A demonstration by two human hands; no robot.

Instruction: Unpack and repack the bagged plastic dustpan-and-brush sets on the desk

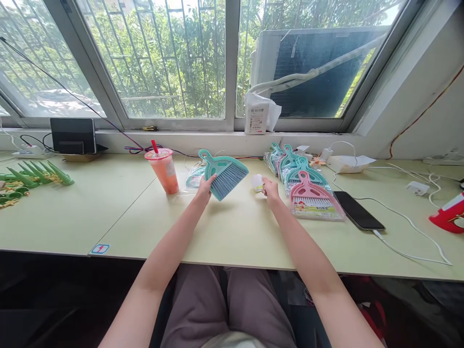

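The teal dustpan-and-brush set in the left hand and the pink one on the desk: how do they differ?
The teal set has grey-blue bristles; the pink set has whitish ones.
The pink set shows a printed card; the teal set's visible side shows none.
The teal set is held tilted in the left hand; the pink set rests on the desk.
Both have looped handles.
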